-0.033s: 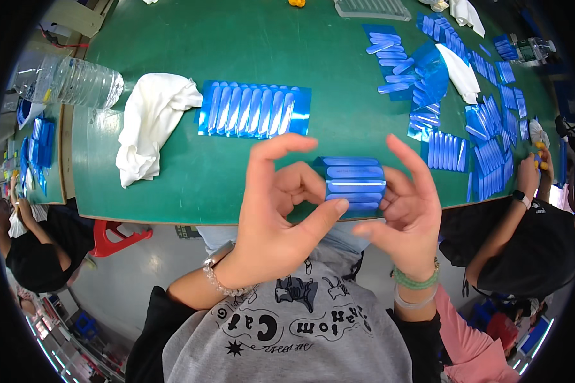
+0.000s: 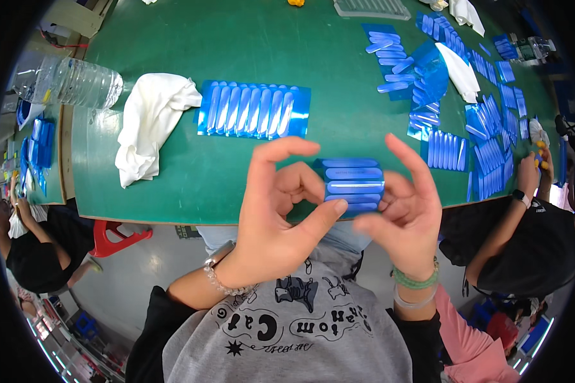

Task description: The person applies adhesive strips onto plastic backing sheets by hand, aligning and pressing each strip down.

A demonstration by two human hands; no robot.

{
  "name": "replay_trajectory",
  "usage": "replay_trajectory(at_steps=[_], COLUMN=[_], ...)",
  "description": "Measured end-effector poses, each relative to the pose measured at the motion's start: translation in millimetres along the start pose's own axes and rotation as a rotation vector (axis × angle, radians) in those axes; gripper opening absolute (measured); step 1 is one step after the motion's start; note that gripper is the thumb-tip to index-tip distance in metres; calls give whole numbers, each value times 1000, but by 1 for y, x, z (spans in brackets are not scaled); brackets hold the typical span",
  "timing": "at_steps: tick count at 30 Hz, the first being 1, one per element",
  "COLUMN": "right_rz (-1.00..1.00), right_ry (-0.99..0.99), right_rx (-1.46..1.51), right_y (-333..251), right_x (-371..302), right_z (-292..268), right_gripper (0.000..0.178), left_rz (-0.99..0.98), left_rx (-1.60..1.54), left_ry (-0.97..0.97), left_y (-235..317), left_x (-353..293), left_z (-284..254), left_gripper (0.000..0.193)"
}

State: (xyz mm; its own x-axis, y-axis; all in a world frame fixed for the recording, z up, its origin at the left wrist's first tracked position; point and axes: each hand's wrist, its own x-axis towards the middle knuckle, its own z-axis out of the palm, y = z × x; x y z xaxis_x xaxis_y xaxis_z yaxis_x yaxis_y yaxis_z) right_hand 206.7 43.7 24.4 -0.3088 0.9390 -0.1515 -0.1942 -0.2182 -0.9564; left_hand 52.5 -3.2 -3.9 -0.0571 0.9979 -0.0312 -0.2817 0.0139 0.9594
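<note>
My left hand pinches a curved blue film sheet with long rounded blue strips on it, the thumb in front and the bent fingers behind. The index finger arches above, off the sheet. At the sheet's right edge is my right hand, slightly blurred, its thumb and index finger spread wide. Its other fingers curl close to that edge; whether they touch it I cannot tell. Beyond the hands, a stack of blue film sheets with similar strips lies on the green table.
Left of the stack lies a crumpled white cloth, beside a clear plastic bottle on its side. Many blue strip sheets cover the table's right side, with another white cloth. A clear tray is at the back. A co-worker's hand works at right.
The held sheet has shifted very slightly left. My right hand is a little more blurred; both hands otherwise keep their places.
</note>
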Motion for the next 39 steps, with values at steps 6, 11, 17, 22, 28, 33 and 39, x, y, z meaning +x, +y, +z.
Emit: replay_trajectory(at_steps=[6,11,17,22,28,33,39], right_rz=[-3,-35,-11,16,23,-62,0], right_ry=[-207,-32,-237,-34,-110,1,-149], right_rx=[-175,15,-123,-45,-141,-15,-168], right_y=[12,10,22,14,20,15,14], right_x=[-1,0,-4,1,0,12,8], right_z=[-29,-5,-21,-1,-3,16,3], right_gripper=[75,69,68,64,64,72,70], left_rz=[76,-19,51,35,105,54,96], left_rx=[-75,-30,-200,-87,-127,-103,139], left_ry=[109,93,233,123,159,117,33], left_y=[-2,-3,2,-11,-9,-7,0], left_x=[-2,-6,-3,-10,-4,-13,-8], left_z=[14,1,13,0,-3,-10,-19], left_gripper=[67,67,62,65,68,66,37])
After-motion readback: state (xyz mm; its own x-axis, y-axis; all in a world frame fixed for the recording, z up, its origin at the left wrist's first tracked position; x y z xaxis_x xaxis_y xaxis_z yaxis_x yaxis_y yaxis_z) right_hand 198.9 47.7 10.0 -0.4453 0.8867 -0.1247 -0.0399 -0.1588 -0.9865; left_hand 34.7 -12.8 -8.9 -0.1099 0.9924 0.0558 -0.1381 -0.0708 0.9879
